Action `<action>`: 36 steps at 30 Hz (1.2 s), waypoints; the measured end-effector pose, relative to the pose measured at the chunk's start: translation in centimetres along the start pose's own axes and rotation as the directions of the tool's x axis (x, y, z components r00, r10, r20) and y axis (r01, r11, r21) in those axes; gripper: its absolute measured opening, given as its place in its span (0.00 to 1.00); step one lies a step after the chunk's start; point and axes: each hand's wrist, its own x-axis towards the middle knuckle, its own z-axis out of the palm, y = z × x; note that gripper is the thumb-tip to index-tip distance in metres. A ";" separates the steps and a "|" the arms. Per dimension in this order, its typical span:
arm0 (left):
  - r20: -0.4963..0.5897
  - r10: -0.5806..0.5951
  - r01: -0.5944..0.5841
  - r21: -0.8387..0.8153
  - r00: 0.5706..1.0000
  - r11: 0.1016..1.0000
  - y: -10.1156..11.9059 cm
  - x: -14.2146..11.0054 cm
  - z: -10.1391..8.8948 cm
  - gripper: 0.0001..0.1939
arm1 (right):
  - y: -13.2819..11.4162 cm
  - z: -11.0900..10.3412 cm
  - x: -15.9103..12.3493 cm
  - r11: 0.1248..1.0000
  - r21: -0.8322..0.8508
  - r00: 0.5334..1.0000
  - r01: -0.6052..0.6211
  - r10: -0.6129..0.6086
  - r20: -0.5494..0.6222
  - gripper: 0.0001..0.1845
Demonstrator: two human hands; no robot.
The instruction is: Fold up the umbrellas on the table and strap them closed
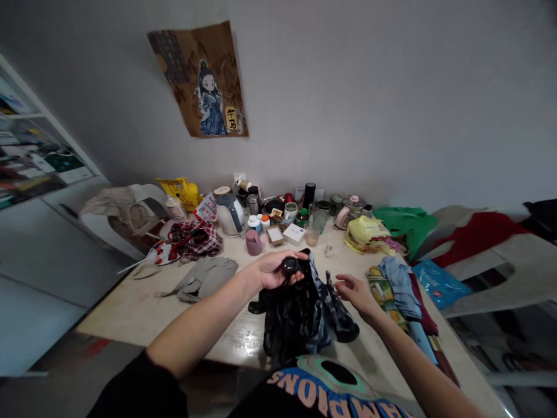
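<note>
My left hand point(278, 270) is closed on a rounded, glossy black part of a dark camouflage cloth item point(300, 313). The item hangs down in loose folds over the table's front edge, one side shiny black and the other grey-blue camouflage. Its exact kind does not show. Just right of the cloth, my right hand point(354, 293) has its fingers loosely bent and apart, with nothing visible in them. Left of the item lies a crumpled grey cloth point(206, 278).
Along the wall stand a kettle point(230, 215), a pink cup point(253, 242), a white box point(295, 233) and several jars. A plaid cloth point(195, 238) is at the left. At the right are a yellow bag point(365, 233), folded clothes point(400, 284) and a blue packet point(440, 283).
</note>
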 end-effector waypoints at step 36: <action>0.099 0.708 -0.461 0.819 0.699 0.341 -4.9 11.3 -3.7 0.44 | -2.4 2.1 2.8 0.946 -0.149 0.951 0.287 -0.300 -0.079 0.51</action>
